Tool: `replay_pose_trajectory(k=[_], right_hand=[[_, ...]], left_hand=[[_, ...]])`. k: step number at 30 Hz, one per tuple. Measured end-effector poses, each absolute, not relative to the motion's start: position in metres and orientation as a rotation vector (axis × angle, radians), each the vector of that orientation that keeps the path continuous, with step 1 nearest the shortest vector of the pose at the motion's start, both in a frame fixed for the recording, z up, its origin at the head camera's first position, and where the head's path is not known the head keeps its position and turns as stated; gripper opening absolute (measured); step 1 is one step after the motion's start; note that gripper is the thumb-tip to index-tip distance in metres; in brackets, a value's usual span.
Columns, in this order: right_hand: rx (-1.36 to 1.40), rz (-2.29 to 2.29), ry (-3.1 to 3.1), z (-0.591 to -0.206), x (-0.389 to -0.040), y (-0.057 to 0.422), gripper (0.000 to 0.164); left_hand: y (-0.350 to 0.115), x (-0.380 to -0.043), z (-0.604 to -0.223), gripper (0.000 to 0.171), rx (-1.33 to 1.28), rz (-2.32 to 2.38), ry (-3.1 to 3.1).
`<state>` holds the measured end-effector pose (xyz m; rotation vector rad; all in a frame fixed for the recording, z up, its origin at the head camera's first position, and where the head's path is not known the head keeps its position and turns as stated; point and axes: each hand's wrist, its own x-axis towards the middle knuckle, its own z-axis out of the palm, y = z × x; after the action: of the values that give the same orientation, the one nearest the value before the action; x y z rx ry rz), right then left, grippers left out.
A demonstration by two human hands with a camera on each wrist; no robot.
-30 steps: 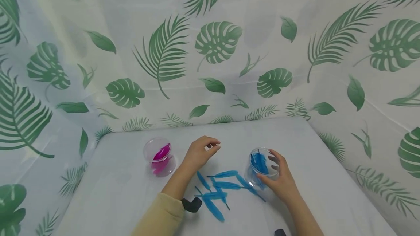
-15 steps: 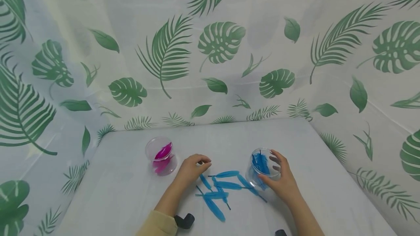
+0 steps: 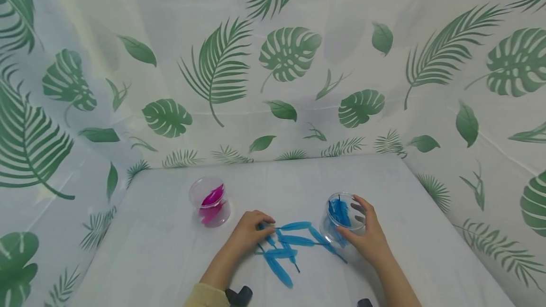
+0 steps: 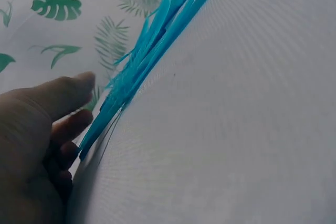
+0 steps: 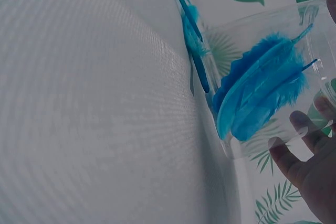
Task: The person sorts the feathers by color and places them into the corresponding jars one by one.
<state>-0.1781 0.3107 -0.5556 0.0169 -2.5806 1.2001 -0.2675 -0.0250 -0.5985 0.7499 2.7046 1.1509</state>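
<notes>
Several loose blue feathers lie overlapping on the white table between the hands. At their left end is my left hand, low over the table with thumb and fingers apart around a feather's end. The left wrist view shows the feathers running just past the fingertips, not pinched. My right hand holds a clear plastic cup by its right side, thumb in front and fingers behind. Inside that cup are blue feathers with dark quills, seen through its wall in the right wrist view.
A second clear cup with pink feathers stands at the back left of the white table. Behind and at the sides hangs a white curtain printed with green leaves.
My left hand has come down and toward me, from above the table behind the feathers to their left end. The right hand stays at its cup.
</notes>
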Motion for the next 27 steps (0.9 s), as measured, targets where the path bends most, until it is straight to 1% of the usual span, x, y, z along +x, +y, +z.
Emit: replay_pose_trajectory(k=[6, 14, 21, 27], right_hand=[[0.003, 1.201, -2.593, -0.555, -0.178, 0.310, 0.100], [-0.004, 1.196, -2.595, -0.555, -0.178, 0.311, 0.100], [0.003, 1.193, -2.590, -0.555, -0.179, 0.311, 0.100], [-0.002, 1.195, -2.594, -0.555, -0.178, 0.311, 0.100]], left_hand=[[-0.023, -0.263, -0.601, 0.019, 0.807, 1.060, 2.784], [-0.019, -0.260, -0.600, 0.006, 0.794, 0.979, 2.887], [-0.015, -0.260, -0.600, 0.008, 0.754, 0.952, 2.929], [-0.013, -0.259, -0.602, 0.006, 0.743, 0.951, 2.985]])
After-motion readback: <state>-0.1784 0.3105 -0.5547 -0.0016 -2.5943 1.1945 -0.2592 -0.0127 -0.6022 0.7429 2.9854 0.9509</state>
